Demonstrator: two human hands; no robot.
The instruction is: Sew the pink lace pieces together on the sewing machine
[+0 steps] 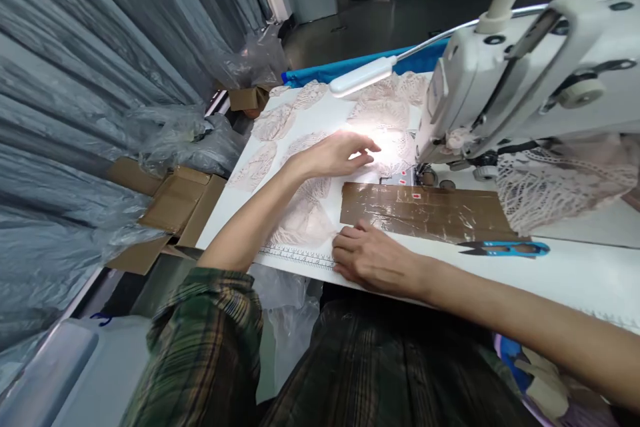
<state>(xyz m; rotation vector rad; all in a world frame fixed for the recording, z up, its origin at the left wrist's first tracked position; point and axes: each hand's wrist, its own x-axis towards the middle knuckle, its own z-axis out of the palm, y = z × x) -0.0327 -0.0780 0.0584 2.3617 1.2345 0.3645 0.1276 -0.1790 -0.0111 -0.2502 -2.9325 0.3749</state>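
My left hand [347,152] is stretched over the worktable under the lamp's bright spot, thumb and fingers apart, with nothing between them. Its fingertips are close to a pale pink lace piece [393,152] lying beside the sewing machine's needle area. Near the table's front edge, my right hand [373,257] has its fingers curled in at the corner of another lace piece [303,219]. They appear to pinch that corner, though the fingertips are partly hidden. Thread snips [505,249] with blue handles lie to the right of this hand.
The white sewing machine [465,80] stands at the right, with gathered lace [560,187] beneath its arm. Brown tape [420,210] covers part of the tabletop. A lamp [363,77] hangs low over several lace pieces. Cardboard boxes [175,200] and plastic-covered curtains flank the table's left.
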